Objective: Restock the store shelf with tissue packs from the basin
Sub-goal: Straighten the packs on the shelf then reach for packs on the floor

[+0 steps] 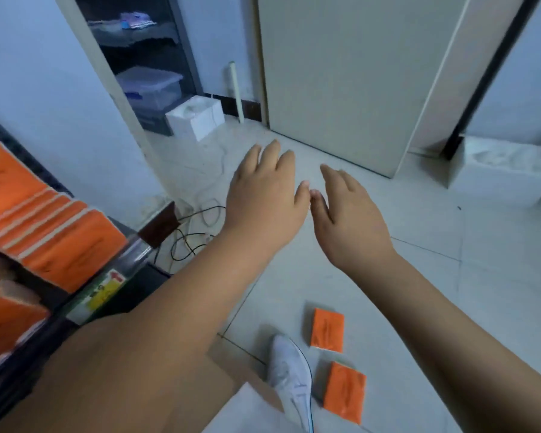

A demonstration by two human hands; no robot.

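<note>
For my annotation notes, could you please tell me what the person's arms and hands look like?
The left hand and the right hand are bare: no gloves, rings or watch show. The left forearm and right forearm are bare too, with no sleeve in view.

One white shoe stands on the floor. Two orange tissue packs lie loose just right of it: one tissue pack beside its toe and a second tissue pack beside its middle. Far left of the shoe, the shelf carries two rows of the same orange packs: an upper row and a lower row, both too overlapped to count exactly. Two hands show beyond the shoe, the left hand and the right hand. Two white boxes sit farther off, one box to the far left and another box to the far right. There is one lidded clear storage bin and one white pipe.
</note>
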